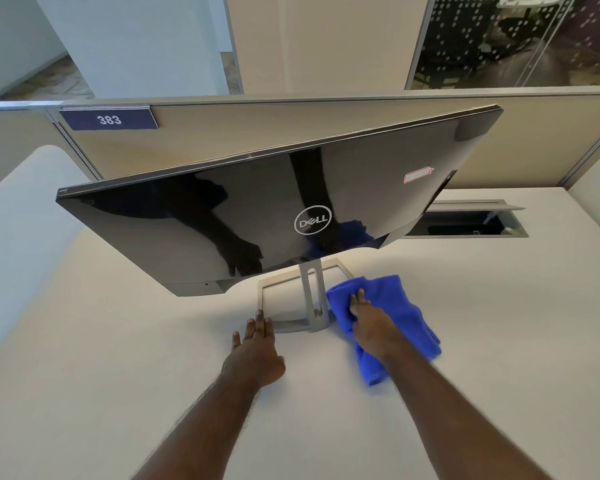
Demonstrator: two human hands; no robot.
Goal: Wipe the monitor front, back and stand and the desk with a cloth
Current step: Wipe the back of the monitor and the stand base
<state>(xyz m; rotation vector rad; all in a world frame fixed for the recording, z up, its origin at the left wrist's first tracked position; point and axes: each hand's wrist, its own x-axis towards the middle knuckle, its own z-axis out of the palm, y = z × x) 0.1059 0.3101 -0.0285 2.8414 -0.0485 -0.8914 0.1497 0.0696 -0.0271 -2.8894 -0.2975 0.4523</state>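
Note:
A glossy black monitor (pixel 243 202) stands on the white desk (pixel 118 375) with its back, bearing a round silver logo, turned toward me. Its silver stand (pixel 314 299) has an open rectangular foot. My left hand (pixel 257 351) lies flat on the desk, fingers spread, fingertips touching the foot's near left corner. My right hand (pixel 371 323) presses down on a crumpled blue cloth (pixel 399 306) lying on the desk just right of the stand's upright. The screen side is hidden.
A beige cubicle partition (pixel 291 133) with a blue sign reading 383 (pixel 109 119) runs behind the desk. An open cable hatch (pixel 465 223) is cut into the desk at the back right. A red-edged sticker (pixel 418 174) sits on the monitor's back.

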